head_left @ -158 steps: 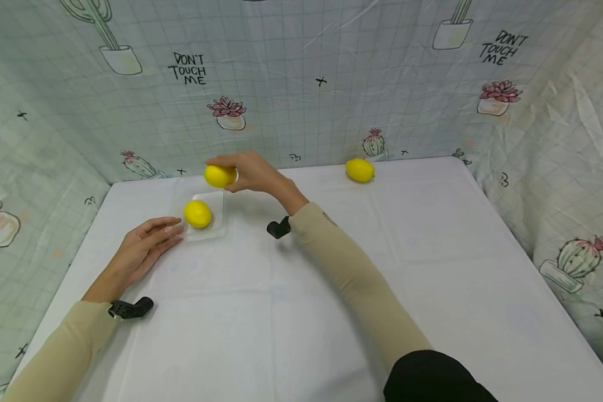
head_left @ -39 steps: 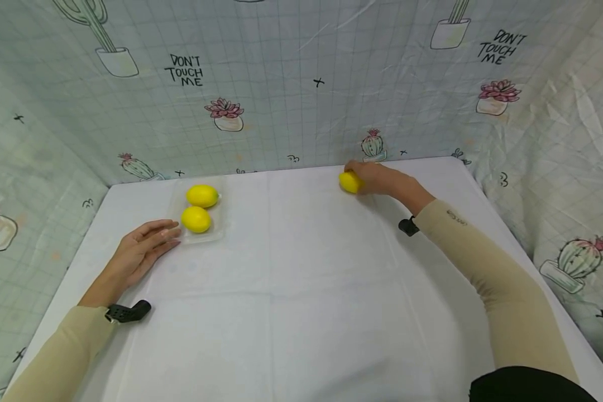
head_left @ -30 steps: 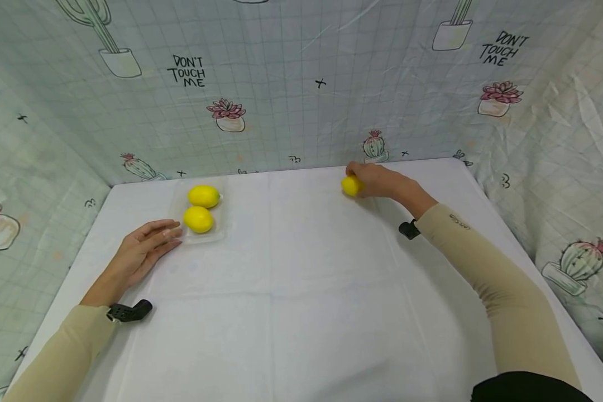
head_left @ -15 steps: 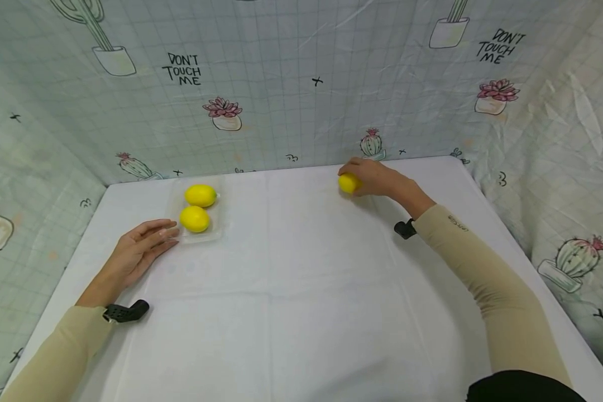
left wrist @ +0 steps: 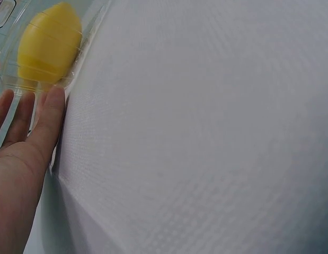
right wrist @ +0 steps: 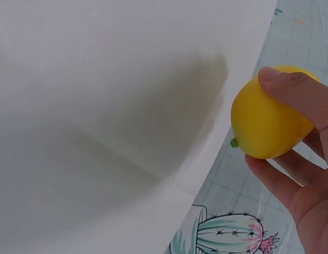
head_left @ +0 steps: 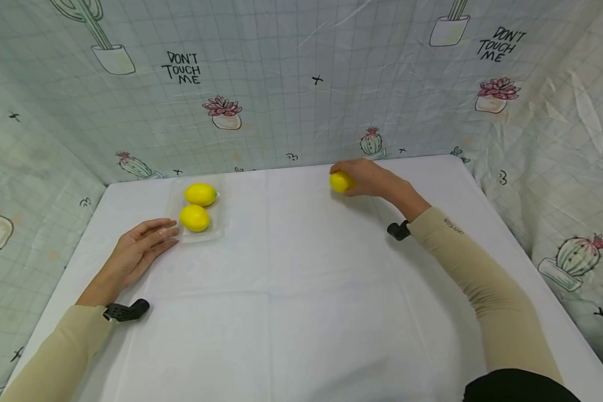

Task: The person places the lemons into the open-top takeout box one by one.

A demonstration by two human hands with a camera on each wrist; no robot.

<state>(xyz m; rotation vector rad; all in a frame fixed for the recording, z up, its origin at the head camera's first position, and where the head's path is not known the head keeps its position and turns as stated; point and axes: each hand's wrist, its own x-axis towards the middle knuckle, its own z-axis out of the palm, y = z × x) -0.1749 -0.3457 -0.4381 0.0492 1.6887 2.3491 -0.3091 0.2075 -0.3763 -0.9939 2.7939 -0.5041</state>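
My right hand (head_left: 371, 178) grips a yellow lemon (head_left: 341, 182) near the table's back edge. In the right wrist view the thumb lies over the lemon (right wrist: 269, 116) and the fingers curl under it; its green stem tip shows, and a shadow falls on the cloth beside it. At the left, a clear plastic tray (head_left: 216, 231) holds two more lemons, a rear lemon (head_left: 200, 194) and a front lemon (head_left: 195, 218). My left hand (head_left: 140, 254) lies with extended fingers, fingertips right at the tray's left side; the left wrist view shows them beside the clear wall (left wrist: 73, 74).
A white cloth (head_left: 281, 312) covers the table. Behind it and at both sides hang pale sheets (head_left: 271, 100) printed with cacti and lettering. Each wrist wears a black camera mount, such as the left mount (head_left: 128, 311).
A second lemon, earlier in my right hand over the tray, now lies in it. My right hand moved to the lemon at the back right, gripped it and shifted it slightly left. The left hand stayed put.
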